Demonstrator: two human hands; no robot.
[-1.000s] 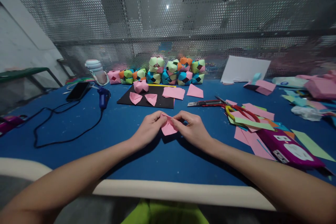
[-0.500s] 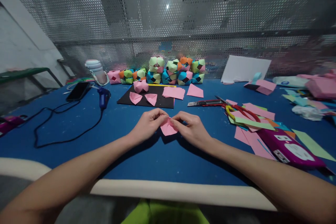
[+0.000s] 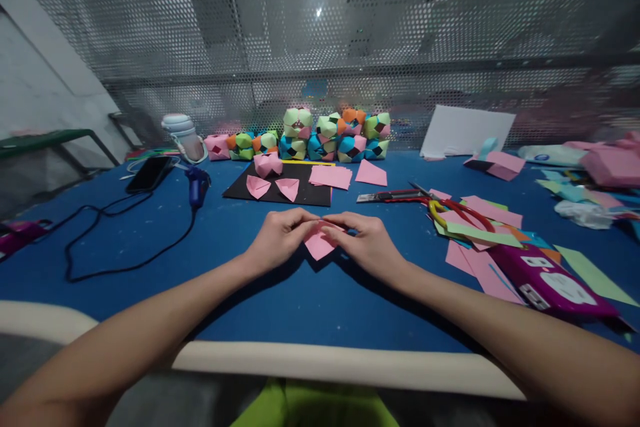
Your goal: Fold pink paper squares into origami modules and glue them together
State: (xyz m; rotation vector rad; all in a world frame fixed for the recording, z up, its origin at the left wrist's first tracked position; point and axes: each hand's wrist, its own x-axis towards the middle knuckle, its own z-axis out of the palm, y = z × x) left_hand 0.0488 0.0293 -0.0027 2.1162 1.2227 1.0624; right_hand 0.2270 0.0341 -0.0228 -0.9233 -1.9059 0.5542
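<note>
Between my two hands is a small folded pink paper (image 3: 320, 245), its pointed corner toward me. My left hand (image 3: 281, 235) pinches its left side between thumb and fingers. On the other side, my right hand (image 3: 367, 240) grips it the same way, with the thumb lying across the paper. The fingertips hide its upper edge. Just beyond, two folded pink paper pieces (image 3: 287, 189) and a pink paper ball (image 3: 269, 164) rest on a black sheet (image 3: 306, 195). A stack of pink paper (image 3: 331, 177) overlaps that sheet's right side.
Colourful paper balls (image 3: 325, 147) are stacked at the back. A utility knife (image 3: 385, 197), scissors (image 3: 470, 212), paper scraps (image 3: 483, 267) and a purple box (image 3: 565, 287) lie to the right. Leftward are a blue glue gun (image 3: 197, 185) with its cord, a phone (image 3: 149, 174) and a bottle (image 3: 186, 138).
The pink paper's near edge has become more pointed and its face looks flatter. My fingers have straightened and drawn closer together along its top edge.
</note>
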